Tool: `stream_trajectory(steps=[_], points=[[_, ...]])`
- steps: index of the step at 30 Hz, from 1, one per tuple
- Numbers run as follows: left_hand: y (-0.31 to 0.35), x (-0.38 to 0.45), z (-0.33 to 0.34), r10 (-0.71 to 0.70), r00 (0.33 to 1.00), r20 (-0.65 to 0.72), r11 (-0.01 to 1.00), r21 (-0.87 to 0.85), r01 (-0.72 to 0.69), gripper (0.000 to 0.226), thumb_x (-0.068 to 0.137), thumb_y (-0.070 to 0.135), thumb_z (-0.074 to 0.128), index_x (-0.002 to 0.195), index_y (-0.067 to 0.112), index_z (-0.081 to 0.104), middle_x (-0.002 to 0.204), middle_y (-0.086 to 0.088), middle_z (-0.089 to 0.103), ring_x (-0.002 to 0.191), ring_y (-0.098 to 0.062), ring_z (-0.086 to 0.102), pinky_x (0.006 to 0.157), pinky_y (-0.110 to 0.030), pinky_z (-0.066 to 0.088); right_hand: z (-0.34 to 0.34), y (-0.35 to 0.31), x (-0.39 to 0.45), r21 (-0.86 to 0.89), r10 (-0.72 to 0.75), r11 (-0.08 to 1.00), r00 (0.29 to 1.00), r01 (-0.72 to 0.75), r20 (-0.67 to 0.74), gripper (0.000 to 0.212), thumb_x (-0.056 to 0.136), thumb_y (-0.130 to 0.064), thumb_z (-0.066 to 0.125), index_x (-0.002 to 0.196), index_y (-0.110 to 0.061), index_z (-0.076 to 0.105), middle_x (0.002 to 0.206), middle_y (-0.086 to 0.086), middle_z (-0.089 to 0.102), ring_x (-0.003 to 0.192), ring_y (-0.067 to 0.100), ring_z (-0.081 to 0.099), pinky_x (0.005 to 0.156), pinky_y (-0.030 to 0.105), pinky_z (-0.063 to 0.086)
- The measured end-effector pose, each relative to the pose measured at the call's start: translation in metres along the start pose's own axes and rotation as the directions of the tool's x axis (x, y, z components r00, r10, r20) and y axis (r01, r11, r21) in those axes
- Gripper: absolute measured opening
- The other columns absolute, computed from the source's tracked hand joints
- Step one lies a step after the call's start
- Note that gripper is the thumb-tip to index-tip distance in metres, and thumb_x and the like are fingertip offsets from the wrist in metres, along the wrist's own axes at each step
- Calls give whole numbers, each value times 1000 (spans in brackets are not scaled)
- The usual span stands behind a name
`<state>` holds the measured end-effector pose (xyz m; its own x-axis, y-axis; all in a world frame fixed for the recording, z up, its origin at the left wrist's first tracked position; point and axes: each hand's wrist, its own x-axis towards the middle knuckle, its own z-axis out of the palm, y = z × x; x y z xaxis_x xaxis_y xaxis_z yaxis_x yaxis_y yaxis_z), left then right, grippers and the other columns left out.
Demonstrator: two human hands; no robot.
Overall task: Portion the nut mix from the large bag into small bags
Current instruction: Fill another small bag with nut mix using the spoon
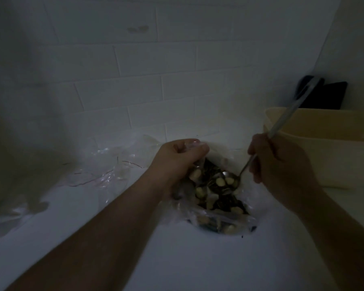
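Note:
A clear plastic bag [229,224] of nut mix [216,196], pale nuts among dark bits, lies on the white counter in the middle of the view. My left hand [177,162] grips the bag's upper left edge and holds the mouth open. My right hand [280,164] grips a long metal spoon [231,178] by its handle; the bowl sits inside the bag with a few pale nuts on it. The handle's far end sticks up to the right and is blurred.
Several empty clear bags [105,164] lie crumpled on the counter to the left. A beige tub [324,131] stands at the right, with a dark object [324,93] behind it in the corner. A white tiled wall [156,80] rises close behind.

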<state>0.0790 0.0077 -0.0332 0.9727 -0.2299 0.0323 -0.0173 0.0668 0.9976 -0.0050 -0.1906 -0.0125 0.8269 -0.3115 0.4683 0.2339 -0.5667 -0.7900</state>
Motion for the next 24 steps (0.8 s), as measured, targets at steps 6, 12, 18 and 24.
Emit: stream_trajectory(steps=[6, 12, 18, 24], points=[[-4, -8, 0, 113, 989, 95, 944, 301, -137, 33, 81, 32, 88, 112, 30, 75, 102, 10, 80, 97, -2, 75, 94, -29, 60, -22, -8, 5, -93, -131, 989, 976, 116, -176, 42, 111, -35, 40, 78, -18, 61, 56, -2, 61, 51, 3, 60, 48, 8, 40], [-10, -12, 4, 184, 961, 206, 801, 535, -268, 66, 70, 49, 93, 130, 35, 68, 116, 19, 73, 106, 6, 68, 102, -26, 56, -25, -6, 6, -85, -208, 978, 941, 192, -265, 43, 112, -37, 37, 89, -12, 64, 65, -3, 64, 62, 1, 64, 55, 6, 41], [-9, -16, 8, 243, 949, 199, 767, 559, -314, 62, 74, 47, 91, 130, 34, 69, 115, 19, 74, 104, 10, 67, 99, -22, 56, -12, -8, -1, -265, -449, 874, 886, 408, -118, 42, 109, -46, 36, 100, -18, 66, 71, -5, 67, 62, 9, 65, 60, 22, 51], [-7, -17, 11, 261, 954, 148, 756, 584, -297, 55, 75, 50, 89, 125, 41, 68, 109, 24, 73, 99, 14, 65, 90, -10, 51, -4, -7, -4, -350, -583, 766, 812, 538, -28, 57, 109, -47, 34, 101, -5, 72, 78, -5, 63, 70, 2, 54, 77, -4, 35]])
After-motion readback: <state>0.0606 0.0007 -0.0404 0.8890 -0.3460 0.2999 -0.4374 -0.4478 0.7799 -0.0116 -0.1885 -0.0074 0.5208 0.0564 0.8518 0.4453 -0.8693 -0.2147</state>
